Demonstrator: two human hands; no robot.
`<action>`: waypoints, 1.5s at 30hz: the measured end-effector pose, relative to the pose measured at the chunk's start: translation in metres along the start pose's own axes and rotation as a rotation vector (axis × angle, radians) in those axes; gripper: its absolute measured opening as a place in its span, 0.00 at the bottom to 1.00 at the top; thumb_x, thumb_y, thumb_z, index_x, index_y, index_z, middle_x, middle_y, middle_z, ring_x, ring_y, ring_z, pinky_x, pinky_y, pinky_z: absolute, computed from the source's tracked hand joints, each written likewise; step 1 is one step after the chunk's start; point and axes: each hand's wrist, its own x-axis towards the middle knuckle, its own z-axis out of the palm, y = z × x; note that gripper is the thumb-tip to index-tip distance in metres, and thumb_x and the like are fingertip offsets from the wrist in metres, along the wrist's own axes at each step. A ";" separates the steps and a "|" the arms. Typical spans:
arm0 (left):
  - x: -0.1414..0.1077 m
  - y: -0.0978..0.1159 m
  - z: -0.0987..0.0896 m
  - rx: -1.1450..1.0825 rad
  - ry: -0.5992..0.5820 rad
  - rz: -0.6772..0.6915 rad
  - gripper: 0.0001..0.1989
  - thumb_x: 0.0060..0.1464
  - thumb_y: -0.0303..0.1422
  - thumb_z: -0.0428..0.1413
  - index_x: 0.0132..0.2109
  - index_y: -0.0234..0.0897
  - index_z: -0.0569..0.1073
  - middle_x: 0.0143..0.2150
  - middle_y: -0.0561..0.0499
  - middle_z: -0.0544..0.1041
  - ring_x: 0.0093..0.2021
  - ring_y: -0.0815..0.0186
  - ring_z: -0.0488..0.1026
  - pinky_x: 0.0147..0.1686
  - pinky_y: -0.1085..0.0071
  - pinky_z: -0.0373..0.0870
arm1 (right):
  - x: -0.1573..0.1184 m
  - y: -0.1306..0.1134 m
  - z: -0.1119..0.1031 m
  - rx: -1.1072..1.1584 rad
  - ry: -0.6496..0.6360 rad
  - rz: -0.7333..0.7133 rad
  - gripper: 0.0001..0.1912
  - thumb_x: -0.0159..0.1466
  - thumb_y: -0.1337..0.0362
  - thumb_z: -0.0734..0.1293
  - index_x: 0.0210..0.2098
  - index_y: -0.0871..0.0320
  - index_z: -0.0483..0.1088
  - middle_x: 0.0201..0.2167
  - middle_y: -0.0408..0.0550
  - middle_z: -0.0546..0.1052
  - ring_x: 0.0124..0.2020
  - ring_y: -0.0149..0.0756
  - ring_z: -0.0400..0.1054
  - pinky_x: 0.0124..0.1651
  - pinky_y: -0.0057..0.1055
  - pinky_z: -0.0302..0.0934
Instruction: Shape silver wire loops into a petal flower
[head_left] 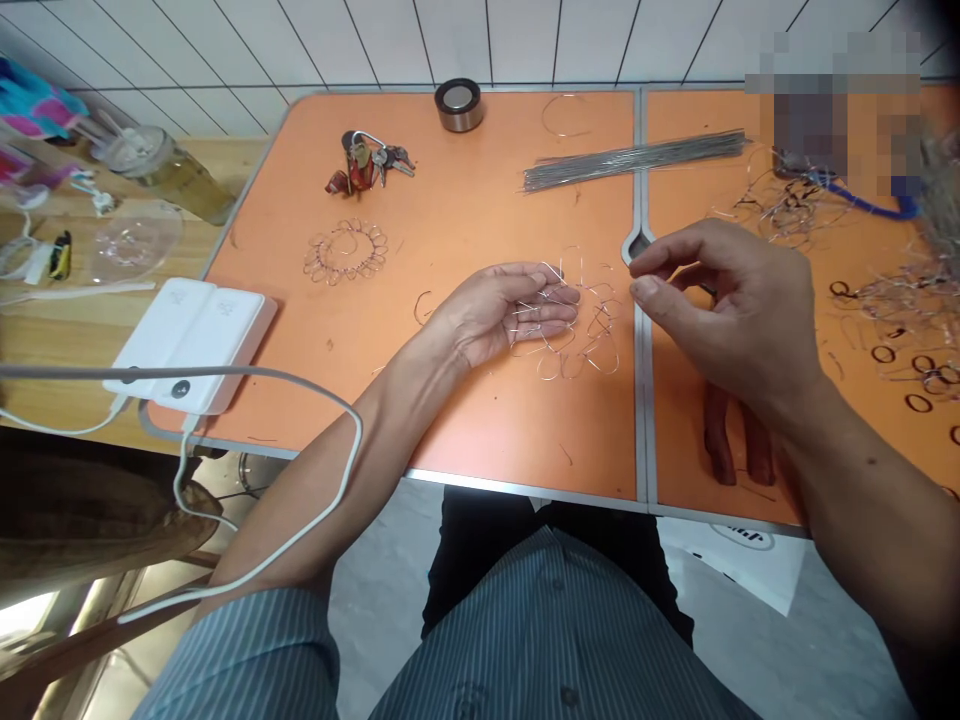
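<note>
My left hand is turned palm up above the orange table. Its thumb and fingers hold a loosely bent silver wire ring with petal-like loops, which spreads out to the right of the fingertips. My right hand hovers just right of the wire ring, thumb and forefinger close together in a pinch. Whatever lies between those fingertips is too small to make out. Beneath this hand, the red handles of a hand tool stick out; its head is mostly hidden. A second looped wire ring lies flat at the left.
A bundle of straight wires lies at the back. Keys and a round tin-like object are nearby. Tangled wire pieces and dark small rings cover the right side. A white power bank with a cable overhangs the left edge.
</note>
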 end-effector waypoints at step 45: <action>-0.014 0.022 -0.004 -0.089 0.036 0.001 0.10 0.77 0.23 0.59 0.54 0.32 0.86 0.46 0.39 0.93 0.39 0.63 0.92 0.47 0.71 0.90 | 0.008 0.027 0.003 0.590 -0.112 0.730 0.10 0.66 0.71 0.81 0.45 0.54 0.85 0.42 0.51 0.91 0.32 0.33 0.78 0.30 0.27 0.72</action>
